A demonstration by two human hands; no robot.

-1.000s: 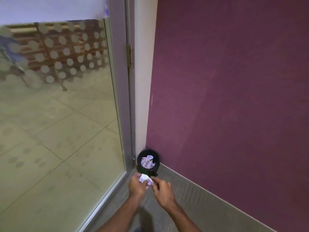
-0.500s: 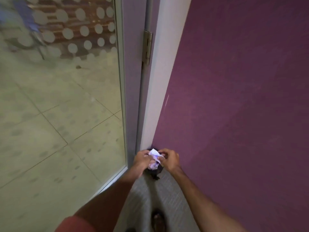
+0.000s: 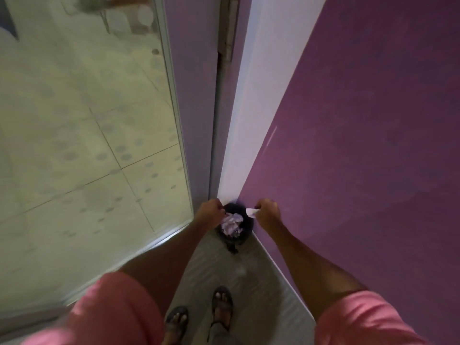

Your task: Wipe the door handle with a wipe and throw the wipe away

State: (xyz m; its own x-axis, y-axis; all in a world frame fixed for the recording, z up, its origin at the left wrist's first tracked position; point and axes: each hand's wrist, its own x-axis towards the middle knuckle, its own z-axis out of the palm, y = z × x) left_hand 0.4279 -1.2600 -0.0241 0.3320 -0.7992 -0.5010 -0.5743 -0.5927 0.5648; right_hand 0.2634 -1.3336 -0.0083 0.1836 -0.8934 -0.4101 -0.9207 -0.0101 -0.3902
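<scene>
I am standing over a small black bin [image 3: 246, 234] in the corner where the glass door meets the purple wall. Crumpled white wipes [image 3: 232, 225] fill it. My right hand [image 3: 268, 213] hovers over the bin's right rim, pinching a small white piece of wipe [image 3: 251, 212]. Over the left rim, my left hand [image 3: 209, 211] has its fingers curled. The crumpled paper lies right under them, and whether they touch it is unclear. The door handle is out of view.
The glass door [image 3: 87, 145] with its grey frame [image 3: 196, 120] stands to the left. A white door jamb [image 3: 249, 120] and the purple wall [image 3: 361, 145] are to the right. My sandalled feet [image 3: 199, 317] are on grey carpet just behind the bin.
I have stepped closer and now look straight down at the bin. My hands, together on the wipe before, have parted over the bin. The right one keeps a white piece.
</scene>
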